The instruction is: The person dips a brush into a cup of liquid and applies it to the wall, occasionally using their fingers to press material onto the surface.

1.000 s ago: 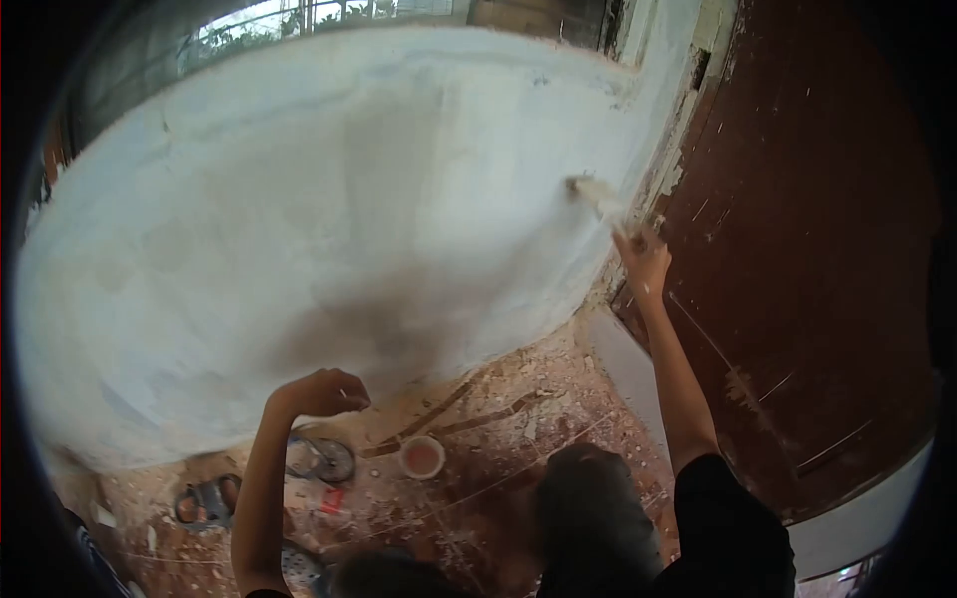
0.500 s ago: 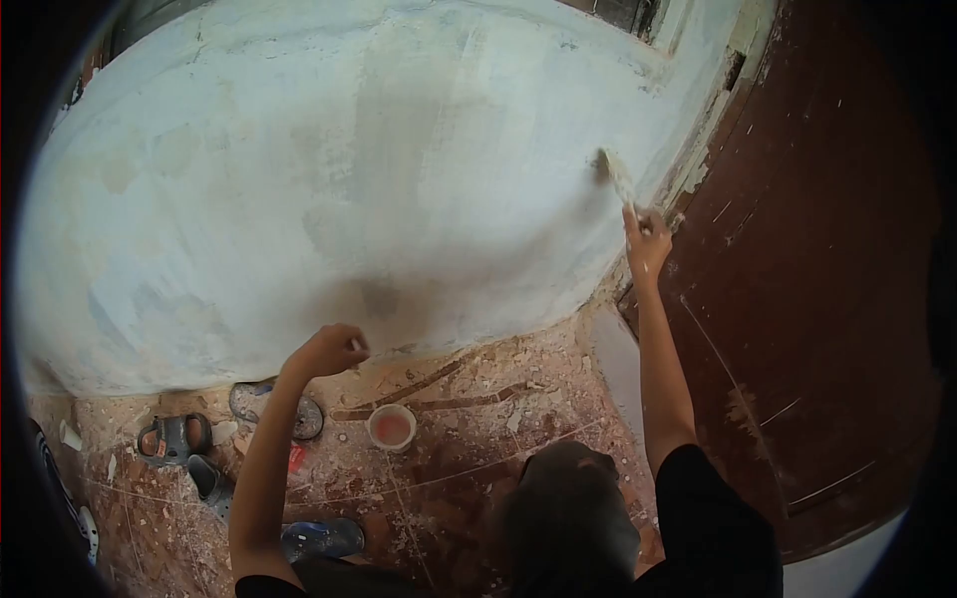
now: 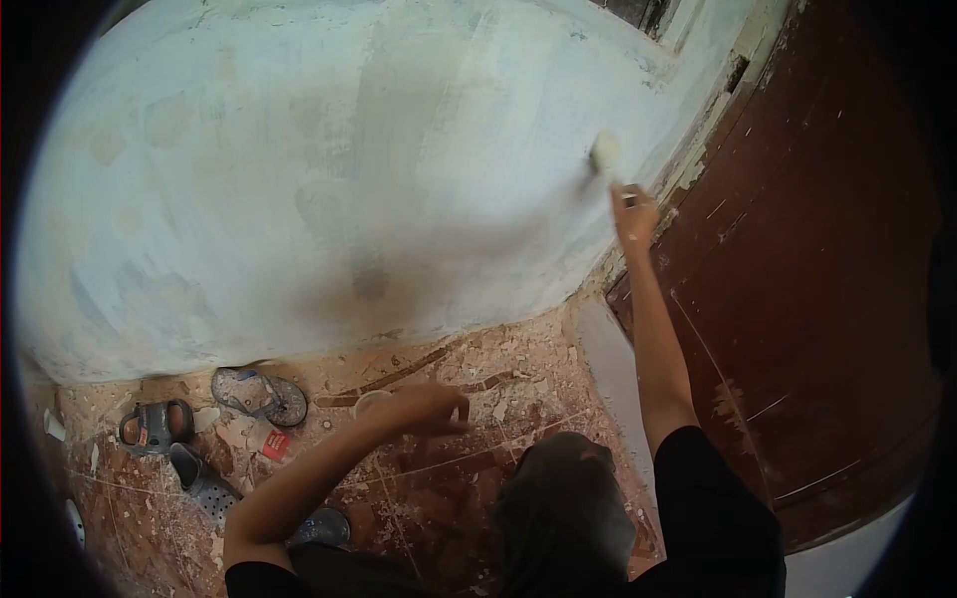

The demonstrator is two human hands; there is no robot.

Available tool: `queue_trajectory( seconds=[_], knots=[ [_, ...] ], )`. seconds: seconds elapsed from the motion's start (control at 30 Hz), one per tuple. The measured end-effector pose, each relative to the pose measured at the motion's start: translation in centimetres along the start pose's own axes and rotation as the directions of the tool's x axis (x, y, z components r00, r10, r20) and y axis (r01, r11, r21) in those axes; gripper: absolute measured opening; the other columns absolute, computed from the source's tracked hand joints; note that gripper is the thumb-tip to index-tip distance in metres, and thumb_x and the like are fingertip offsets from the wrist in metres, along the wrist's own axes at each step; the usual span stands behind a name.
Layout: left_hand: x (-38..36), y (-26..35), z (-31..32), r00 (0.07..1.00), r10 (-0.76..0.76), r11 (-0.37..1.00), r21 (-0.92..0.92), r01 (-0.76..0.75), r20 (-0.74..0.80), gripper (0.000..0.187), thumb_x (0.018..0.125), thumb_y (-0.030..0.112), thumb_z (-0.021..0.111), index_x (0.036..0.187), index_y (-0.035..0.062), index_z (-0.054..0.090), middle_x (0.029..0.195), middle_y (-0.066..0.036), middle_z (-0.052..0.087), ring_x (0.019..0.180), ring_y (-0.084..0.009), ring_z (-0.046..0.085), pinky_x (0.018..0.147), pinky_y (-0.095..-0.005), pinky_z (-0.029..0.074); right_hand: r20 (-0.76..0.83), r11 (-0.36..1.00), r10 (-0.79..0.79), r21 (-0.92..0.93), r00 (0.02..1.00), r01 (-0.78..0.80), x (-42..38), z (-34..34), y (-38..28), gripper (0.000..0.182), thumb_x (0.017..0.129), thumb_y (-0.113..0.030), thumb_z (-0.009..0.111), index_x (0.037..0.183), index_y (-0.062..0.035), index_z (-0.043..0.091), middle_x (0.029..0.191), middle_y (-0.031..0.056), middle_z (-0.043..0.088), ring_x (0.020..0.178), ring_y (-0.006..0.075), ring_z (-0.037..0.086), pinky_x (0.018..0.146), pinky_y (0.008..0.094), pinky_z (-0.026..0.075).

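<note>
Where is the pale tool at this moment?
In the head view, the tool is in the upper right part, held in the right hand, in front of the white wall and left of the brown panel.

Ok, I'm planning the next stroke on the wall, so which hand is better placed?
Likely the right hand: it holds the tool up at the wall. The left hand hangs low, seemingly empty.

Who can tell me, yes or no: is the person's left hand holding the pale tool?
No, the right hand grips the pale tool near the wall, while the left hand hangs lower, away from it.
</note>
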State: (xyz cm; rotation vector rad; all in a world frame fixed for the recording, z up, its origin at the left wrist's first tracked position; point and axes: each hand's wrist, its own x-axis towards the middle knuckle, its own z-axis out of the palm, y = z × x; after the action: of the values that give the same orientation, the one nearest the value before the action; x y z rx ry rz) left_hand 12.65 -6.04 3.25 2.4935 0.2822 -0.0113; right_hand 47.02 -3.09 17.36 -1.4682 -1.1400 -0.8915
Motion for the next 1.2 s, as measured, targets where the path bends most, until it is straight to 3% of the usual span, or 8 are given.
queue_trajectory(
  seconds=[0.1,0.27,0.4,0.47,0.6,0.83,0.93,1.2],
  knots=[
    [0.5,-0.1,3.0,0.869,-0.104,0.993,0.0,0.119,0.484,0.034,0.071,0.037,0.055,0.089,0.0087,0.056,0.073,-0.013,0.058,0.07,-0.0248,0.057,0.063,-0.0342,0.044,0.406,0.991,0.123,-0.098,0.906,-0.091,-2.8,0.3,-0.5,0.023,0.07,-0.022,0.061,0.069,0.0001,0.055,0.055,0.0142,0.055,0.047,0.022,0.054,0.045,0.0302,0.04],
    [3.5,-6.3,15.5,0.912,-0.134,0.984,-0.058,0.17,0.388,0.04,0.067,0.037,0.057,0.096,0.01,0.054,0.088,-0.015,0.056,0.079,-0.0252,0.056,0.069,-0.0358,0.043,0.855,1.0,0.007,0.004,0.519,-0.018,-6.8,-1.7,-1.5,0.025,0.066,-0.026,0.064,0.067,-0.0017,0.056,0.055,0.0119,0.056,0.05,0.0205,0.056,0.048,0.0292,0.043],
    [-0.7,0.3,14.2,0.991,-0.137,0.967,-0.219,0.134,0.002,0.046,0.072,0.04,0.045,0.109,0.0119,0.047,0.093,-0.014,0.055,0.087,-0.0238,0.054,0.075,-0.03,0.042,0.902,0.944,-0.327,0.297,-0.282,-0.145,-9.2,1.6,-11.2,0.026,0.066,-0.027,0.065,0.074,-0.003,0.058,0.059,0.0075,0.058,0.048,0.0107,0.055,0.047,0.0234,0.042],
    [-1.9,2.4,16.2,0.915,-0.315,0.928,-0.118,0.352,0.252,0.045,0.073,0.039,0.045,0.11,0.0132,0.046,0.095,-0.013,0.054,0.089,-0.0239,0.053,0.076,-0.0329,0.041,0.781,0.936,-0.334,0.34,-0.528,-0.09,-11.1,3.9,-16.9,0.026,0.067,-0.027,0.064,0.074,-0.0032,0.058,0.058,0.0074,0.058,0.049,0.0115,0.056,0.047,0.0242,0.043],
    [-1.1,2.7,11.6,0.217,-0.672,0.735,0.601,0.314,0.708,0.042,0.076,0.034,0.048,0.115,0.018,0.041,0.106,-0.009,0.05,0.095,-0.0244,0.048,0.077,-0.0444,0.038,0.595,0.829,-0.489,0.544,-0.638,-0.128,-18.2,7.6,-23.5,0.025,0.07,-0.025,0.061,0.07,-0.0007,0.057,0.055,0.0072,0.058,0.05,0.0137,0.057,0.047,0.0259,0.043],
    [-4.8,-0.6,13.4,-0.146,-0.66,0.64,0.653,0.405,0.737,0.043,0.072,0.041,0.054,0.106,0.0161,0.05,0.105,-0.006,0.052,0.091,-0.0243,0.051,0.074,-0.046,0.039,0.684,0.85,-0.157,0.461,-0.713,0.255,-21.6,8.1,-26.1,0.018,0.066,-0.014,0.062,0.068,0.0039,0.058,0.062,0.0094,0.058,0.05,0.0155,0.056,0.045,0.0279,0.044],
    [-8.4,-5.2,13.1,0.227,-0.481,0.757,0.271,0.594,0.847,0.039,0.071,0.043,0.053,0.098,0.0143,0.055,0.095,-0.007,0.057,0.08,-0.0205,0.056,0.067,-0.0384,0.045,0.675,0.836,-0.161,0.481,-0.721,0.263,-22.9,8.8,-25.6,0.018,0.067,-0.016,0.061,0.062,0.001,0.058,0.057,0.0118,0.058,0.052,0.0166,0.058,0.046,0.0282,0.045],
    [-12.9,-12.0,8.1,0.439,-0.749,0.25,-0.401,0.881,0.497,0.028,0.069,0.03,0.058,0.085,0.0072,0.06,0.089,-0.007,0.059,0.077,-0.0173,0.058,0.06,-0.0291,0.047,0.663,0.697,-0.435,0.676,-0.609,0.238,-29.3,9.1,-24.2,0.017,0.059,-0.01,0.058,0.072,-0.0008,0.061,0.067,0.0131,0.059,0.062,0.0239,0.058,0.053,0.0313,0.046]
  ],
)
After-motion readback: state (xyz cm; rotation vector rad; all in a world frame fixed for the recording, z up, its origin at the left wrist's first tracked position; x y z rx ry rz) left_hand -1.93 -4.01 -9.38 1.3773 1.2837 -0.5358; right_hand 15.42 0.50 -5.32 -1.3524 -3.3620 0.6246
